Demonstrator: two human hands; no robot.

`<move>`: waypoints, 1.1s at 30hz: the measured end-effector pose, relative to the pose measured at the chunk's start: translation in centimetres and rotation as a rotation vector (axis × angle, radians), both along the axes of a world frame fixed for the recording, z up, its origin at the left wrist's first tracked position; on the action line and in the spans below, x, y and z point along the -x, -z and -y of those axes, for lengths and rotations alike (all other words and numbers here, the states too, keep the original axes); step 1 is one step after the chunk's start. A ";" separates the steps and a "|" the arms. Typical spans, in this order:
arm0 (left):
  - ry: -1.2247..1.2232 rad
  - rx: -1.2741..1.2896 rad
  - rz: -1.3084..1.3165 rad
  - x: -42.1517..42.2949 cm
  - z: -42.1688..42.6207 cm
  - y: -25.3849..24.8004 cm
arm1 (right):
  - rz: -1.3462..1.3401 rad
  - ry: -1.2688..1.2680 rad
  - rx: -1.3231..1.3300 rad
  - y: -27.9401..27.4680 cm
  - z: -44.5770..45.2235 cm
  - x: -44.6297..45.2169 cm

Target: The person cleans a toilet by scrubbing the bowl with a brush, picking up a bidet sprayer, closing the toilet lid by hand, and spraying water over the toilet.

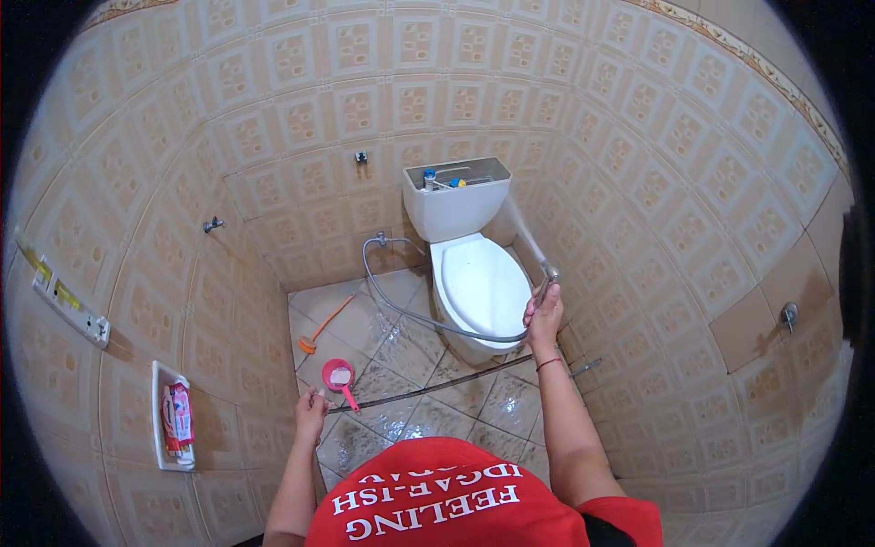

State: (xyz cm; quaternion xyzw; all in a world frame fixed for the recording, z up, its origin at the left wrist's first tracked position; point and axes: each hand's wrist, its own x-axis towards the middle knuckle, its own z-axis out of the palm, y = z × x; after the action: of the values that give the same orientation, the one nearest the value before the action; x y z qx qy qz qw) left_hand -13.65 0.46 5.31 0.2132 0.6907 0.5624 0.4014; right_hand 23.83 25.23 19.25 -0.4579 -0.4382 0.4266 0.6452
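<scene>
My right hand [545,319] is wrapped round a bidet sprayer [549,273], to the right of the toilet [483,287]. A spray of water runs from its head up toward the side of the tank [456,210]. The sprayer's grey hose [401,310] loops across the front of the closed seat lid to a wall valve. My left hand [312,415] is low on the left with its fingers curled; what they hold, if anything, is too small to make out. Just beyond it a pink dipper [339,374] with something pale inside lies on the floor.
An orange-handled brush [319,330] lies on the wet, stained floor tiles [383,415]. The tank's top is off, showing its fittings [447,180]. A tap [213,224] and a white wall holder [169,424] with packets are on the left wall. A dark strip [428,389] crosses the floor.
</scene>
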 end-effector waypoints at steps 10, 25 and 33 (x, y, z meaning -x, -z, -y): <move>-0.077 0.040 -0.037 -5.4 0.1 -0.2 | 0.119 -0.255 0.074 3.3 -1.7 -1.6; -0.216 0.096 0.004 -9.8 4.0 1.1 | 0.156 -0.325 0.064 5.6 -4.8 -1.6; -0.272 0.070 0.030 -6.7 5.4 0.9 | 0.614 -0.495 -0.245 1.3 -3.5 6.5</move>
State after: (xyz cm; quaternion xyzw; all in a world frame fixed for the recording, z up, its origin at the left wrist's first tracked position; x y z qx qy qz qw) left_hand -6.98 -4.95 4.41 0.0952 0.7264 0.5902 0.3390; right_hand 17.35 28.77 17.92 -0.3644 -0.7548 0.3571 0.4124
